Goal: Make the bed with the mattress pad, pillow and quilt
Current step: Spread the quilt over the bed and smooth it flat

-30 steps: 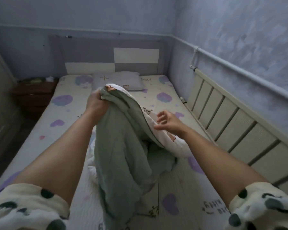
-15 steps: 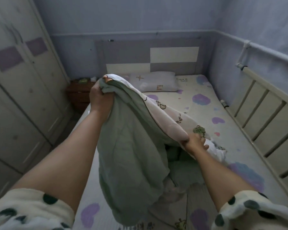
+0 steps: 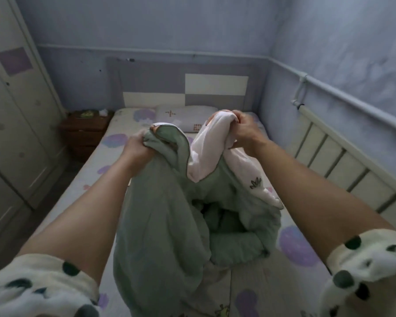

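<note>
A quilt (image 3: 169, 225), green on one side and white with small prints on the other, hangs bunched over the bed's near half. My left hand (image 3: 136, 146) grips a green corner of it. My right hand (image 3: 244, 131) holds a white corner raised a little higher, with the two hands close together. The mattress pad (image 3: 94, 172), white with purple blobs, covers the mattress. A pale pillow (image 3: 188, 115) lies flat at the head, partly hidden behind the lifted quilt.
A dark wooden nightstand (image 3: 85, 129) stands left of the bed head. A cream wardrobe (image 3: 14, 124) lines the left side across a narrow floor strip. A slatted cream rail (image 3: 343, 156) runs along the bed's right edge against the blue wall.
My right hand has lifted from low on the quilt to a raised white corner near my left hand. The view has swung back to the right, centring the bed.
</note>
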Demonstrator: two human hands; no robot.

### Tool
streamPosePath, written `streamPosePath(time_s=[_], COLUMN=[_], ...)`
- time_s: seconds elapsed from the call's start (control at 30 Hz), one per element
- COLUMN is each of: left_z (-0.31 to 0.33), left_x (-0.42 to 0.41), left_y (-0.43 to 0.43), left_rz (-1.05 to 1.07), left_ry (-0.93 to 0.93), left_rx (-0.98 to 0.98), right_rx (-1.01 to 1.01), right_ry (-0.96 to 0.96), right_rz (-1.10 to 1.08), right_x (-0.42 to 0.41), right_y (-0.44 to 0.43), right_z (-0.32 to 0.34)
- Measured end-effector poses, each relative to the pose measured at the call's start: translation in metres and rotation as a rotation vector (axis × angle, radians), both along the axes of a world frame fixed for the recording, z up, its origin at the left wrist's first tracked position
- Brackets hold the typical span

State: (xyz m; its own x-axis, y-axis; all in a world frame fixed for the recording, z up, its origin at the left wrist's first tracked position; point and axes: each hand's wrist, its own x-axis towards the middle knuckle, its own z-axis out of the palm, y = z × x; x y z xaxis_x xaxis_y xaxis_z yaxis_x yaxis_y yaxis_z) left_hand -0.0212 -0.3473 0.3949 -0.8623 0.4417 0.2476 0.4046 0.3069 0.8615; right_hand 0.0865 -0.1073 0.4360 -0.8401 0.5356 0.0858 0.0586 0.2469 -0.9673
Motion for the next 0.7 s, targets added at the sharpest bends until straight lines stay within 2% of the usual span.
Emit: streamPosePath(time_s=[0.13,0.23,0.33,0.43,0.53,0.7], left_z=[0.01,0.012,0.009,0.01,0.019,0.047], left_x=[0.021,0.038,0.046,0.041,0.03,0.016], left_y=[0.041,0.065,0.073,0.071,0.061,0.035], left_rz=[-0.241,-0.366,-0.345,-0.283,-0.197,-0.128], left_ry=[-0.058,-0.186,-0.19,-0.106,-0.045,-0.002], left_rx=[-0.031,-0.079,-0.029,0.024,0.092,0.183], right_rx=[0.088,0.175,0.174,0.009,0.057,0.251], right_ry=[0.02,0.041,0.055,-0.014,-0.188,-0.703], right_rz=[0.11,0.152,0.215,0.327,0.308,0.333], right_x=[0.003,0.007,0.016,0.038,0.059,0.073], right_y=[-0.014,-0.021,-0.014,0.016,0.053,0.078], right_z=[0.023,0.023,0.024,0.022,-0.007,-0.089])
